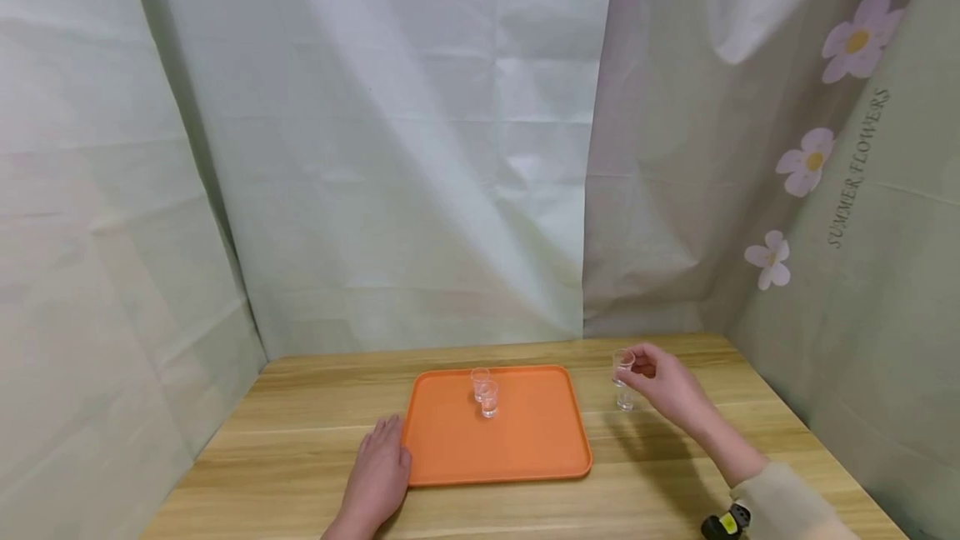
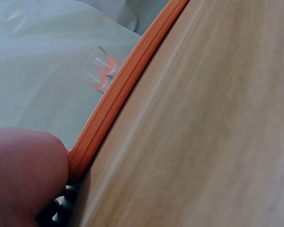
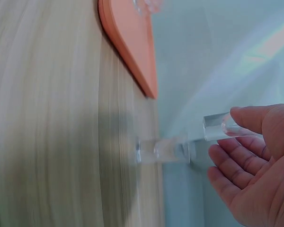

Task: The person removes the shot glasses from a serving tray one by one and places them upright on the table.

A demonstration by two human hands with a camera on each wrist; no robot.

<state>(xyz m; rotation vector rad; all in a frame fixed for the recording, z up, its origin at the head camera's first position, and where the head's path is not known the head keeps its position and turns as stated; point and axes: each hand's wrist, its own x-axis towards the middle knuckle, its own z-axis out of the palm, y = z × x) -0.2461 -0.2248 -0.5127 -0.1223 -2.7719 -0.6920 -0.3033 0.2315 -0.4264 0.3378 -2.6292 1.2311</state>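
My right hand (image 1: 669, 390) pinches a small clear shot glass (image 3: 217, 126) between thumb and fingers, raised off the table to the right of the tray. A second clear shot glass (image 3: 164, 150) stands on the table just below it. On the orange tray (image 1: 525, 448) two more shot glasses stand close together: a nearer one (image 1: 489, 403) and one slightly behind it (image 1: 478, 382). At the tray's left edge lies my left hand (image 1: 378, 469), fingers extended, with the thumb side touching the rim in the left wrist view.
Beneath everything is a wood-grain table (image 1: 300, 457). Pale curtains (image 1: 420, 148) hang close behind it and at both sides, the right one printed with flowers. A dark band with a yellow-green part (image 1: 726, 523) sits by my right sleeve.
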